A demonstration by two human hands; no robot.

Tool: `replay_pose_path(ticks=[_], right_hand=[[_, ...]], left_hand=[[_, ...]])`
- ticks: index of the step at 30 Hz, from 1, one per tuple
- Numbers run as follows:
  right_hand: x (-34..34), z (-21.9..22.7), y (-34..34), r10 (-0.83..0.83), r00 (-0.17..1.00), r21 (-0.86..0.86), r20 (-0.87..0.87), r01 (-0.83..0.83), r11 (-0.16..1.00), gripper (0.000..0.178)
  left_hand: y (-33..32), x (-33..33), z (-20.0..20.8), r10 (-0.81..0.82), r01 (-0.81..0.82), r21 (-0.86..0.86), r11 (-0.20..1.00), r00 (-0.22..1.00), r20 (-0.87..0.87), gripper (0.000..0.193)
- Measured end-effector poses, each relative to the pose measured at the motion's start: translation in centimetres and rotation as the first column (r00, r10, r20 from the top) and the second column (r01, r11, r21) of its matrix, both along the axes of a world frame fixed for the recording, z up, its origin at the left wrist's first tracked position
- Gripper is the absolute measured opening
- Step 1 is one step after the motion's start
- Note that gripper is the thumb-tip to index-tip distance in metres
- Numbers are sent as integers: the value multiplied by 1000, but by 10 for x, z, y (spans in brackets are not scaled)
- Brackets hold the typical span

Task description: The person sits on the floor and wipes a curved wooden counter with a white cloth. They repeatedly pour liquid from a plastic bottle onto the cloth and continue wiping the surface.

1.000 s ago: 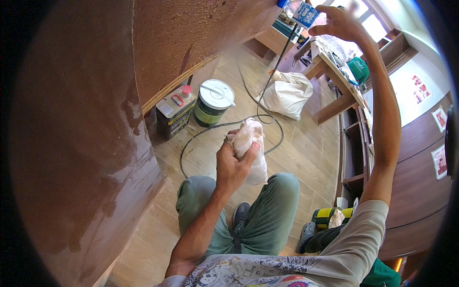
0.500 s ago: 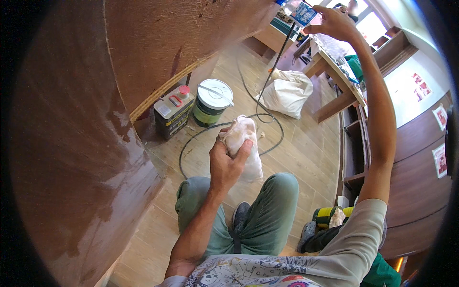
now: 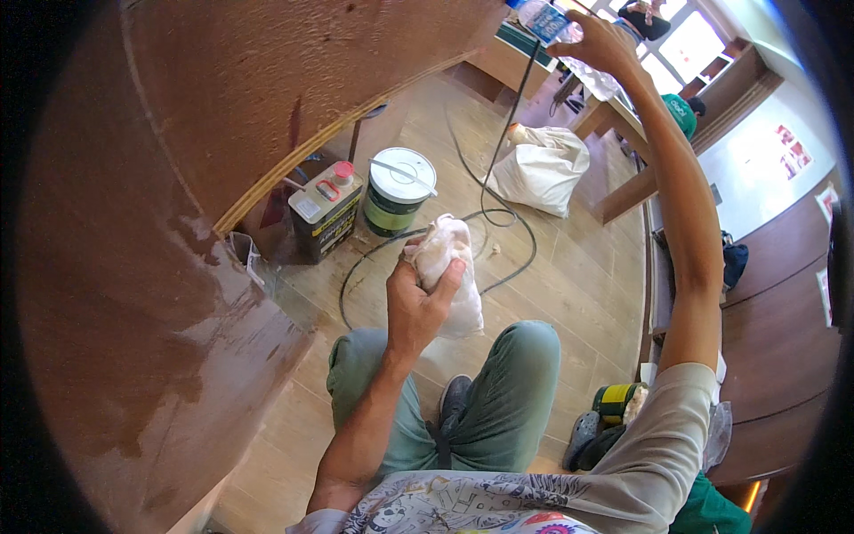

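Observation:
My left hand [image 3: 414,307] is closed round a bunched white cloth [image 3: 452,258] and holds it above my knees, the thumb pressed on its near side. Raised far up at the top right, my right hand [image 3: 607,44] grips the end of a clear plastic bottle [image 3: 545,23] with a blue label. The bottle lies tilted on its side, its blue cap end pointing left and partly cut off by the picture's edge. To my left stands a large brown wooden panel [image 3: 311,80], joined to a curved brown surface [image 3: 116,311] with shiny, wet-looking patches.
A rectangular can with a red cap [image 3: 326,218] and a lidded bucket [image 3: 396,214] with a stick across it stand beside the panel. A black cable [image 3: 535,254] loops over the floor near a white sack [image 3: 544,182]. A yellow-green can [image 3: 614,402] and another person's shoe [image 3: 583,440] are at right.
My right hand and the bottle have shifted a little to the left. The view has turned slightly, bringing a person in green into sight at the far right. My left hand still grips the cloth.

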State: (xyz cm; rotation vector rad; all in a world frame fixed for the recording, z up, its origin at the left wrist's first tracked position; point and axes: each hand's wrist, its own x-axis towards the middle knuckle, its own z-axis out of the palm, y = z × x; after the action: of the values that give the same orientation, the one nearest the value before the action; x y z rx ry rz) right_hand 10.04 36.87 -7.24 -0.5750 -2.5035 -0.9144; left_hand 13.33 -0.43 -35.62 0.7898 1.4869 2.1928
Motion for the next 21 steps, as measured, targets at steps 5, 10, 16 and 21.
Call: replay_pose_path(ticks=[5, 10, 16, 21], right_hand=[[1, -19, -18, 23, 998, -22, 63, -22, 1000, 80], [22, -127, -31, 185, 983, -353, -8, -176, 919, 81], [47, -357, -43, 128, 950, -932, -283, -304, 196, 76], [70, -465, -64, 290, 946, -990, -143, -137, -41, 81]], left_hand=[[0, 0, 1, -31, 30, -72, 997, 999, -9, 36], [2, 4, 8, -16, 16, 1, 1000, 999, 44, 37], [-5, 4, 9, -15, 16, -50, 999, 1000, 23, 34], [1, 8, 8, -5, 3, -94, 996, 1000, -22, 31]])
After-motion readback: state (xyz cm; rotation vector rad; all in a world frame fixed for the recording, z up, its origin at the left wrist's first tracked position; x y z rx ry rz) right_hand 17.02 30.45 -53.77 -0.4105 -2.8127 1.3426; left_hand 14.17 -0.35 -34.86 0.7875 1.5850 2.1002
